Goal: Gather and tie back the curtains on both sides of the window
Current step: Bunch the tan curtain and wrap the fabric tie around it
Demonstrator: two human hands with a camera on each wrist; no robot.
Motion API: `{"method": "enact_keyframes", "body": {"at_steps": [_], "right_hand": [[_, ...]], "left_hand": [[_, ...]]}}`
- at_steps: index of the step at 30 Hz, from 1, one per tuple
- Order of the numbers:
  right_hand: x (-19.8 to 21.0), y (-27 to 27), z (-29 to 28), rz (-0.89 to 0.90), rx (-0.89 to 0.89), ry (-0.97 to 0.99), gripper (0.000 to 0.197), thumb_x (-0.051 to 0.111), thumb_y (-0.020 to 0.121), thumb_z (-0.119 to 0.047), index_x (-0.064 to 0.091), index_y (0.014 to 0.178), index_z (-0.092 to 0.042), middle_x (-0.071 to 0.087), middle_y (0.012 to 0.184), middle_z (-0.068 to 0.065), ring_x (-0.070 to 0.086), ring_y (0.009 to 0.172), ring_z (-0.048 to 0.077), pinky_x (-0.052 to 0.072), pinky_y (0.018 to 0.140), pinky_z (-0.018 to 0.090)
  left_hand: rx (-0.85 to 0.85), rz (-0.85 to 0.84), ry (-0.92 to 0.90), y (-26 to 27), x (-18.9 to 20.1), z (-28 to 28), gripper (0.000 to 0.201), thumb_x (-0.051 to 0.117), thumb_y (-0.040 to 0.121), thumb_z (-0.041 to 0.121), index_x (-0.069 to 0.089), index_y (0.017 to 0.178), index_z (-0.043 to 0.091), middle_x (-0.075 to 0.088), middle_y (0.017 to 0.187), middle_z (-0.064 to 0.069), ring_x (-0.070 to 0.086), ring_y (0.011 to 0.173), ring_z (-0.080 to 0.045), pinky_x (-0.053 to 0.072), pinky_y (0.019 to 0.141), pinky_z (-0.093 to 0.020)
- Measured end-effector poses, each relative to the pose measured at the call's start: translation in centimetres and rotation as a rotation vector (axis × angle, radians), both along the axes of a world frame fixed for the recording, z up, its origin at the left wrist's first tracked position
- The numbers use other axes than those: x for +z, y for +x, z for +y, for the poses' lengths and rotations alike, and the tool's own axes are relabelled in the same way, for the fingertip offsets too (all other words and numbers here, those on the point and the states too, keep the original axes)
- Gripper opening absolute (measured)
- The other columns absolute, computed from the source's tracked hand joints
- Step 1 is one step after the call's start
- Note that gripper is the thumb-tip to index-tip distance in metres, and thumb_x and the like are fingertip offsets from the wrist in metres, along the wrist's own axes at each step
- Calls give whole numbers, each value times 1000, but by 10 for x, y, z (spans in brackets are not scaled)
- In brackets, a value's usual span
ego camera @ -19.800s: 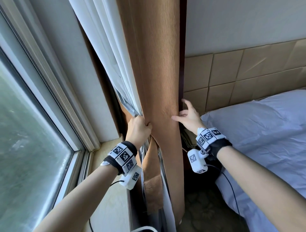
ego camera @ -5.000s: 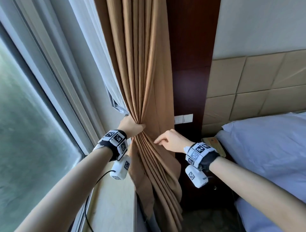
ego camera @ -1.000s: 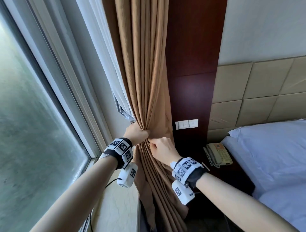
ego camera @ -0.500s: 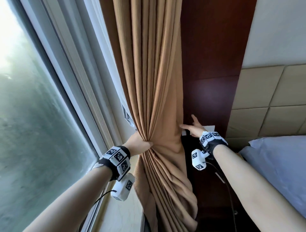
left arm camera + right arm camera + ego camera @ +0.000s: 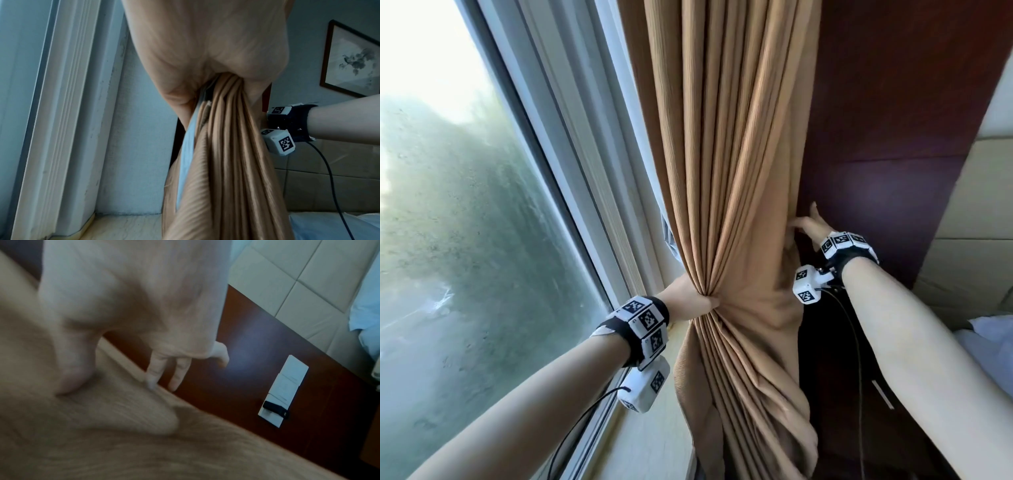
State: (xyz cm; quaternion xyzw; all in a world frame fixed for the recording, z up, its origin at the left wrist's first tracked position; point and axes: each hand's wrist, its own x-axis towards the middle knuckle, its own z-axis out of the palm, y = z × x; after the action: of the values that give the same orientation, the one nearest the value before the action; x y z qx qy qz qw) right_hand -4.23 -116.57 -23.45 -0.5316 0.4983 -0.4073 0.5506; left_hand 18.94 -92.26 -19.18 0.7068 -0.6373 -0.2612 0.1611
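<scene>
The tan curtain [image 5: 726, 154] hangs beside the window, and my left hand [image 5: 705, 301] grips it bunched into a waist above the sill. In the left wrist view the pleats [image 5: 226, 162] fan out below my fist, with a pale lining strip [image 5: 188, 146] among them. My right hand [image 5: 803, 221] is open and reaches to the curtain's right edge against the dark wood panel. The right wrist view shows its straight fingers [image 5: 152, 374] touching the fabric edge [image 5: 102, 426]. No tie-back is in view.
The window glass [image 5: 465, 240] and its pale frame [image 5: 585, 171] fill the left, with the stone sill [image 5: 650, 445] below. A dark wood panel [image 5: 893, 137] carries a white switch plate [image 5: 283, 391]. A padded headboard [image 5: 983, 205] and a white pillow [image 5: 993, 335] lie right.
My right hand left the bunch beside my left hand and moved right and up to the curtain's outer edge, fingers now straight. My left hand keeps its grip.
</scene>
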Motion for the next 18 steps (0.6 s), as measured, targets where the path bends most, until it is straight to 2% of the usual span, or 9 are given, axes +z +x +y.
{"method": "enact_keyframes", "body": {"at_steps": [3,4,6,7,9,11,12,15,18], "right_hand": [[5,11,11,-35,79,-53,75,62,76,-1,36,147,-4,65,110,16,62,104,29,51,93,25],[5,13,15,9,101,-97,57,52,79,7,49,135,5,65,99,19,61,93,31,54,78,19],[5,14,27,80,64,-165,41,41,77,12,61,113,13,62,84,25,58,78,33,52,56,21],[4,13,33,93,18,-176,39,40,76,10,66,105,8,64,78,22,60,74,32,50,54,24],[-1,3,43,157,-139,-207,38,41,77,3,70,99,-9,69,81,13,65,81,29,54,69,30],[-6,-12,61,299,-268,-270,38,42,84,-2,65,112,-14,69,102,13,63,100,31,50,89,33],[-9,-18,71,345,-337,-294,38,41,89,-4,59,121,-12,66,111,16,60,107,32,46,93,32],[-17,-36,111,423,-496,-392,38,39,99,-8,43,137,-3,60,121,25,55,114,40,40,90,34],[-28,-49,149,424,-567,-493,35,38,104,-15,41,132,6,61,105,37,56,102,51,36,77,41]], "left_hand": [[7,13,-8,-1,-1,-1,59,57,93,15,32,146,8,43,144,-12,40,133,-27,32,97,-21],[5,17,-11,0,-1,-1,60,57,93,15,31,147,8,42,145,-12,40,133,-27,32,97,-21],[-1,28,-12,1,-1,-1,61,57,93,16,31,147,9,42,145,-11,40,133,-26,30,95,-20],[4,37,-15,1,-1,-1,61,58,92,16,31,147,9,42,144,-10,40,133,-26,30,96,-20],[12,57,-24,1,-2,0,64,59,91,18,30,147,11,42,145,-9,40,134,-26,32,103,-25],[9,77,-33,1,-2,0,67,61,89,20,29,148,13,42,145,-9,39,134,-26,32,108,-31],[13,94,-36,1,-2,-1,69,63,88,20,29,148,14,42,145,-8,40,134,-26,32,110,-33],[46,145,-48,-3,-3,-5,74,67,84,20,30,147,13,44,142,-9,41,133,-28,35,111,-37],[52,155,-66,-11,-2,-7,75,69,83,21,30,147,11,44,143,-12,42,132,-30,35,111,-39]]}}
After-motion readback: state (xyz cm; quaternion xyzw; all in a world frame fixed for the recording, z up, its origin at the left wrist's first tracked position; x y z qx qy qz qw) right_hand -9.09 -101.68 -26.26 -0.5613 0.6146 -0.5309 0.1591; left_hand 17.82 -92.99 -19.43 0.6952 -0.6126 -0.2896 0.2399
